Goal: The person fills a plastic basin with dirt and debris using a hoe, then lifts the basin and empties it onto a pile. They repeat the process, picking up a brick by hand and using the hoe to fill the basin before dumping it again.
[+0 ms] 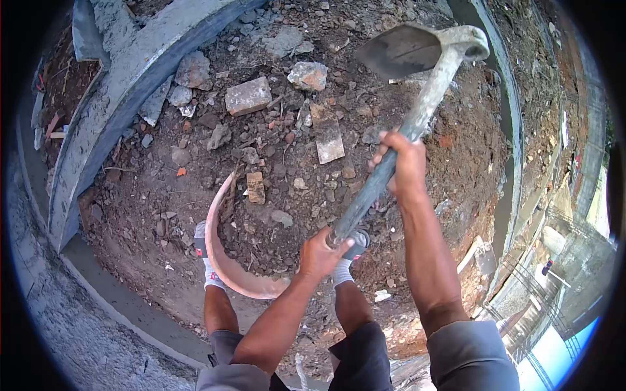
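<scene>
Item: long grey cement-crusted hoe with a broad dark metal blade [399,49], raised over rubble-strewn reddish earth [274,189].

Axis: the handle runs from near centre, by the person's feet, up and right to the far blade; the blade is well beyond both hands.

Left hand [323,253]: closed around the near end of the handle.

Right hand [404,163]: closed around the mid-handle, the nearer of the two to the blade.

Below: curved terracotta-coloured pipe fragment [225,260] by the left foot; pale rectangular broken bricks [248,96] lie far left; grey concrete kerb [124,85] at left.
</scene>
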